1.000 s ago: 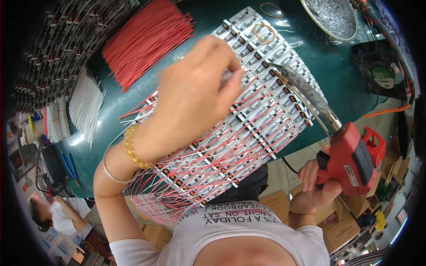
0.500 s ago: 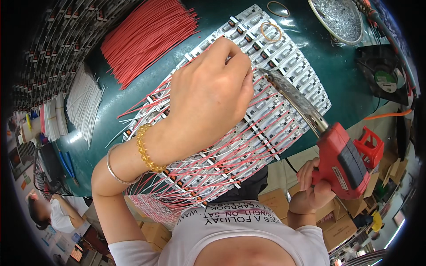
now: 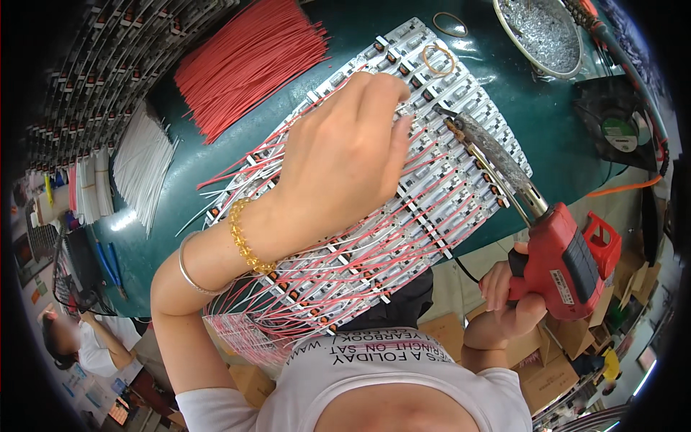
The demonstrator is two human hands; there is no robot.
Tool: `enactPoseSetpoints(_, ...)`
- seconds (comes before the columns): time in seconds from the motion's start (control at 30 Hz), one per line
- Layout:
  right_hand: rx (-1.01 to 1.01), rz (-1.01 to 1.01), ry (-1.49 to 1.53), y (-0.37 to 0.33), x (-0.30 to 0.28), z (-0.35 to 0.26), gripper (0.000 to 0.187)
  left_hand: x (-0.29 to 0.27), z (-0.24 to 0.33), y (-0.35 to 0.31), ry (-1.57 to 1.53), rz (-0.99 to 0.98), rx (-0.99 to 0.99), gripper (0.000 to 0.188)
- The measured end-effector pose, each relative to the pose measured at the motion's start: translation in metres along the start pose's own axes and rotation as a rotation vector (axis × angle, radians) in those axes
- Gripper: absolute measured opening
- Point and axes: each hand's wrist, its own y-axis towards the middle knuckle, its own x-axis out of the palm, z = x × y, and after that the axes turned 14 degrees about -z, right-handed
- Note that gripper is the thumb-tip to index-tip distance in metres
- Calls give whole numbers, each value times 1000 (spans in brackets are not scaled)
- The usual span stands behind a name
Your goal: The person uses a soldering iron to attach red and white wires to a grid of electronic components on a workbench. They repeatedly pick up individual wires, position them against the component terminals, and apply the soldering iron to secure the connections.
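Note:
My left hand hangs palm down over a panel of small white circuit boards; its thumb and forefinger are apart, slightly blurred, and the other fingertips are hidden underneath. Red and white wires run from the boards toward the lower left, some beneath my wrist. At the right, my right hand is closed around the grip of a red soldering gun. Its long metal nose slants up and left over the boards, with the tip a short way right of my left thumb.
Bundles of red wires and white wires lie on the green table. A bowl of silvery bits, a black fan, rubber bands and blue-handled pliers are around. Another person sits at lower left.
The soldering gun's tip has drawn slightly right, away from my left hand. My left thumb and forefinger have parted. The whole view has shifted a little.

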Motion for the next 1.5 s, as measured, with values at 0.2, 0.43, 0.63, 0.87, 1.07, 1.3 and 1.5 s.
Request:
enactPoseSetpoints(0.2,-10,-15,34,-3,-4,1,78,-9,2,1,-56,8,-94,13)
enactPoseSetpoints(0.43,-35,-12,73,-12,-14,5,78,-27,3,1,390,112,135,14)
enactPoseSetpoints(0.63,25,97,20,-15,-2,4,79,-1,14,4,85,-129,-39,11)
enactPoseSetpoints(0.87,41,46,-26,-16,-6,4,78,4,9,4,101,-77,31,9)
enactPoseSetpoints(1.07,105,86,-29,-19,-4,2,74,4,9,4,117,-68,48,9)
enactPoseSetpoints(1.3,39,87,3,-20,-8,0,77,7,10,6,130,-63,63,8)
enactPoseSetpoints(1.5,-24,12,20,-16,-6,-1,81,5,6,1,125,-53,64,10)
